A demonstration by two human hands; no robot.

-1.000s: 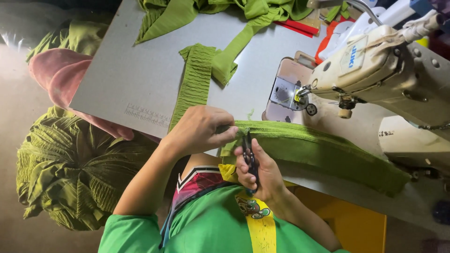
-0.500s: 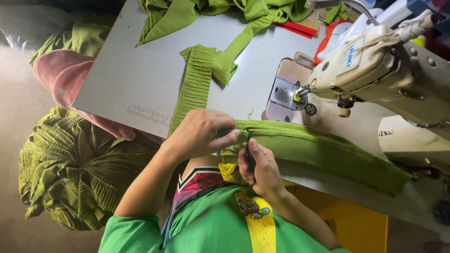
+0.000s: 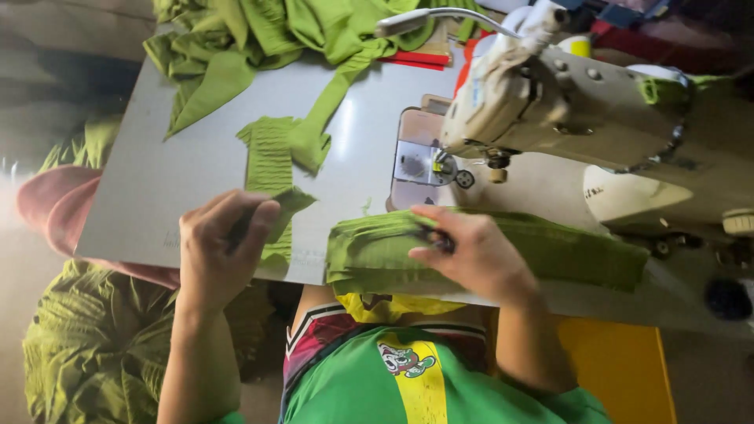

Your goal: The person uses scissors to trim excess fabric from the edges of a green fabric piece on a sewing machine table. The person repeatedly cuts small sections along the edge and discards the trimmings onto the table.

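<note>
Pinching green strip (image 3: 271,206) | left hand (image 3: 220,247) | right hand (image 3: 471,251) on folded stack (image 3: 377,251)

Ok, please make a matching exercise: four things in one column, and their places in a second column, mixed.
Things:
1. left hand
2. right hand
3. sewing machine
4. pink cloth

Places:
A. on the folded green stack
B. at the table's left edge
C. on the ribbed green strip
D. on the table's right side

Pairs: 1-C, 2-A, 3-D, 4-B
</note>
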